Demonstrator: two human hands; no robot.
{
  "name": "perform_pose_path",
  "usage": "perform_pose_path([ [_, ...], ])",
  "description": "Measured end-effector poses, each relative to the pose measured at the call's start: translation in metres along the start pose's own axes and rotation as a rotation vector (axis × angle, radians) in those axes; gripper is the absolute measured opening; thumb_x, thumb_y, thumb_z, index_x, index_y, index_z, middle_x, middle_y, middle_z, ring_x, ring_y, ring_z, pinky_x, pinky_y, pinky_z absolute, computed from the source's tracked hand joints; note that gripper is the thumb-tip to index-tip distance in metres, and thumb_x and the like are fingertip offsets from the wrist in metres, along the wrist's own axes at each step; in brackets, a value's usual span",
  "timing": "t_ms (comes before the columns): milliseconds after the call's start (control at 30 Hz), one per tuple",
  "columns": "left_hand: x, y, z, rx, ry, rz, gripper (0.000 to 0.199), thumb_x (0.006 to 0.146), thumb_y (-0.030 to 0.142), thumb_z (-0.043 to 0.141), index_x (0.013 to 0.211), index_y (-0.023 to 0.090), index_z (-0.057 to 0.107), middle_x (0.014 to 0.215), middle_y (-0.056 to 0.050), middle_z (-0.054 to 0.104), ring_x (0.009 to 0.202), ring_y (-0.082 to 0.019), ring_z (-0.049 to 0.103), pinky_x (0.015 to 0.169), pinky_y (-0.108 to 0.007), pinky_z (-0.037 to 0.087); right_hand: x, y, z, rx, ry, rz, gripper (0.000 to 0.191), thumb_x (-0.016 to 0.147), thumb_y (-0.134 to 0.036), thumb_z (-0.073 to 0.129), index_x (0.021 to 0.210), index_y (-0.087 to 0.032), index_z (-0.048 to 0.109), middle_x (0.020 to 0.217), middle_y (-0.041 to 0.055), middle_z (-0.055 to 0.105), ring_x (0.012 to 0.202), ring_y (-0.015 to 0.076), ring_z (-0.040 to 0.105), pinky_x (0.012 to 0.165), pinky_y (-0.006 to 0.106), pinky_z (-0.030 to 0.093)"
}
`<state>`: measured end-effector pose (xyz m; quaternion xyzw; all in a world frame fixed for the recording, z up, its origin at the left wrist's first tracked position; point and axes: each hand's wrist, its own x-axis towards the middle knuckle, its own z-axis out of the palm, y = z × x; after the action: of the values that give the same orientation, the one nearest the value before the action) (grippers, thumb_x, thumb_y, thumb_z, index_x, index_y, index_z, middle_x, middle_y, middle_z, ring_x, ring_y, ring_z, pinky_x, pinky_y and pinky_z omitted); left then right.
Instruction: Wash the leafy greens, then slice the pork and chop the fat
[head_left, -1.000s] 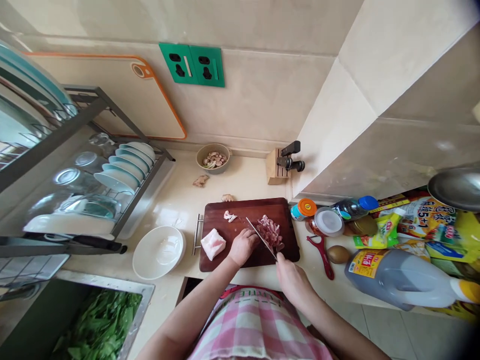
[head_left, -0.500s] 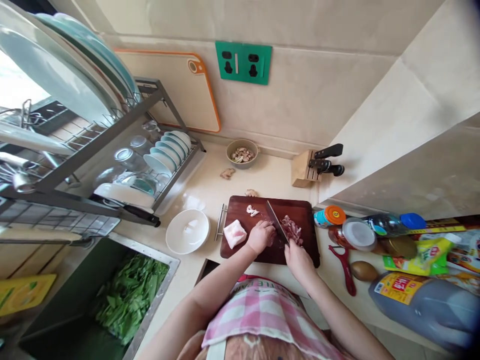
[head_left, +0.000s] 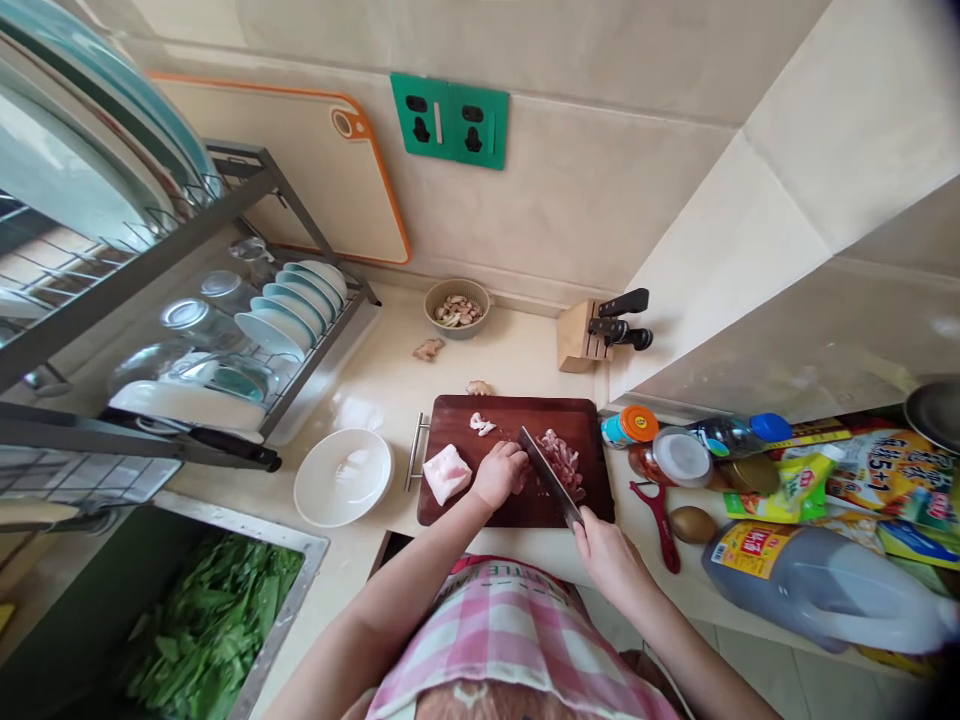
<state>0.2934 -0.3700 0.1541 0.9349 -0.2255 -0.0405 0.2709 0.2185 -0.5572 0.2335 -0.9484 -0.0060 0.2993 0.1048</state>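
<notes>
A dark wooden cutting board [head_left: 577, 420] lies on the counter. My left hand [head_left: 496, 473] presses down on a piece of meat hidden under its curled fingers. My right hand [head_left: 607, 552] grips the handle of a cleaver [head_left: 546, 473], whose blade slants across the board just right of my left fingers. A pile of cut meat pieces [head_left: 561, 455] sits beyond the blade. A pale slab of pork fat [head_left: 446, 472] rests on the board's left part. Small garlic pieces [head_left: 480, 424] lie at the board's far edge.
An empty white bowl [head_left: 343, 478] stands left of the board. A dish rack [head_left: 247, 330] holds plates. Greens [head_left: 214, 625] fill the sink. A knife block [head_left: 581, 335], a garlic bowl [head_left: 456, 308], a red peeler [head_left: 660, 520], an oil jug [head_left: 817, 585], jars and packets crowd the right.
The cleaver has kept working next to my left fingers, shifting slightly toward me. My left hand stays on the meat. The camera view swung left, then back right.
</notes>
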Motion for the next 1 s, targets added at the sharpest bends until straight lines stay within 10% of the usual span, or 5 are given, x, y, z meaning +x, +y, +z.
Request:
perform_pose_path([
  [233,0.0,-0.002,0.004,-0.008,0.02,0.029,0.01,0.08,0.019,0.052,0.08,0.018,0.062,0.089,-0.004,0.059,0.083,-0.016,0.049,0.08,-0.027,0.042,0.063,-0.063,-0.02,0.016,0.036,0.027,0.029,0.091,-0.027,0.028,0.107,-0.016,0.05,0.095,0.0124,0.064,0.086,0.0178,0.06,0.073,0.028,0.039],
  [567,-0.003,-0.012,-0.001,-0.136,0.106,0.053,0.021,0.086,0.024,0.046,0.079,0.019,0.064,0.091,-0.003,0.061,0.086,-0.013,0.052,0.079,-0.024,0.042,0.008,-0.005,0.002,-0.003,0.068,0.011,0.026,0.089,-0.027,0.028,0.096,-0.018,0.052,0.077,0.008,0.066,0.071,0.0175,0.063,0.057,0.023,0.035],
  [867,0.006,-0.002,-0.003,-0.048,0.049,0.041,0.011,0.08,0.02,0.054,0.074,0.019,0.063,0.087,-0.004,0.059,0.081,-0.015,0.05,0.076,-0.026,0.042,0.061,-0.058,-0.013,0.045,0.09,0.053,0.03,0.089,-0.026,0.028,0.102,-0.015,0.053,0.09,0.0133,0.065,0.083,0.0205,0.062,0.066,0.027,0.039],
  [1000,0.008,-0.008,-0.001,-0.045,0.03,0.066,0.012,0.081,0.021,0.053,0.075,0.018,0.063,0.083,-0.004,0.06,0.082,-0.015,0.051,0.075,-0.026,0.043,0.054,-0.042,-0.005,0.066,0.11,0.044,0.027,0.088,-0.027,0.032,0.098,-0.016,0.054,0.09,0.0116,0.066,0.083,0.0209,0.062,0.067,0.027,0.039],
])
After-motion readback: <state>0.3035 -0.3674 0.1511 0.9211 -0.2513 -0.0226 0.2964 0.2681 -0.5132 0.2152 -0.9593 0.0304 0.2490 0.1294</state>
